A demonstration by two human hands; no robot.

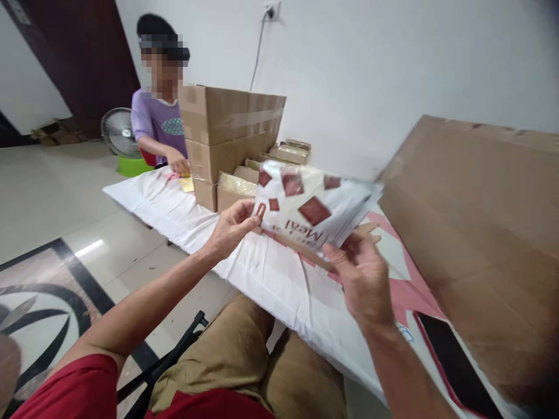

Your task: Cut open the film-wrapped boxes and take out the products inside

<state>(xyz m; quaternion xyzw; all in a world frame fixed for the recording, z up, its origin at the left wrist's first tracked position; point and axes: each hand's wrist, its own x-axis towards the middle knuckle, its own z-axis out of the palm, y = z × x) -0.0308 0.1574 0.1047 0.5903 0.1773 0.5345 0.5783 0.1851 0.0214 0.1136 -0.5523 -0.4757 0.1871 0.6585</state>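
I hold a flat white printed packet (312,203) with dark red squares and the word "Meal" upside down on it, raised above the table. My left hand (231,228) pinches its left edge. My right hand (362,276) grips its lower right corner, fingers closed round it. Under the packet lies a white and red printed sheet (395,265) spread over the white-covered table (262,273).
A big brown cardboard box (480,233) stands close on the right. Stacked cardboard boxes (229,134) and flat wrapped bundles (238,186) sit at the far end. A person in a purple shirt (157,125) handles a yellow item there. A fan (117,132) stands on the floor.
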